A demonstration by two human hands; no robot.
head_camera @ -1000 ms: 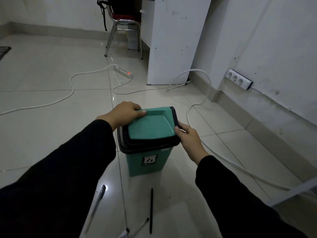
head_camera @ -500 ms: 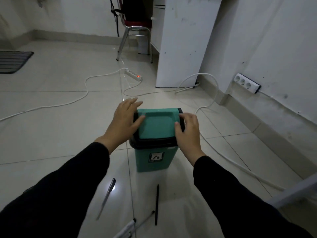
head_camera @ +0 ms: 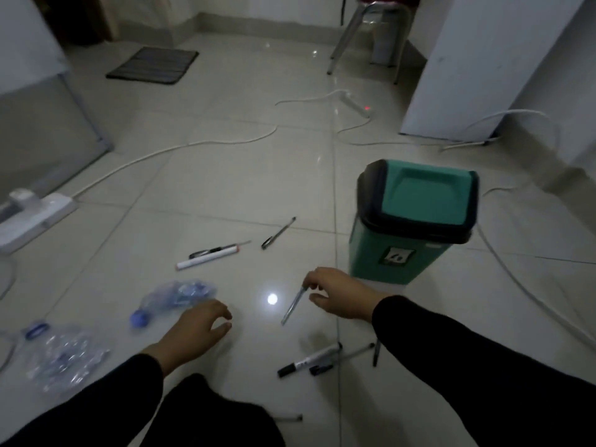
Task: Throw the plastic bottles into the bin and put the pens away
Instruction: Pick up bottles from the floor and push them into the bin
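Observation:
A green bin [head_camera: 400, 253] with a black rim and a closed green swing lid stands on the tiled floor at the right. My right hand [head_camera: 338, 293] hovers just left of its base, fingertips on the top end of a clear pen [head_camera: 292, 306]. My left hand [head_camera: 196, 330] is open, fingers curled, just right of a crushed plastic bottle [head_camera: 175, 298] with a blue cap. A second crushed bottle [head_camera: 61, 353] lies at the far left. Several more pens and markers lie scattered: a white marker [head_camera: 208, 258], a dark pen [head_camera: 279, 237], markers [head_camera: 309, 361] near my right arm.
White cables [head_camera: 180, 146] snake across the floor to a power strip [head_camera: 356, 106] and another strip [head_camera: 35, 214] at the left. A metal chair [head_camera: 367, 37] and a white cabinet [head_camera: 467, 66] stand at the back, a dark mat [head_camera: 153, 64] lies far left.
Both hands have left the bin lid and dropped to the floor. The view has swung left and down, revealing the bottles and more pens. My right hand now touches a clear pen.

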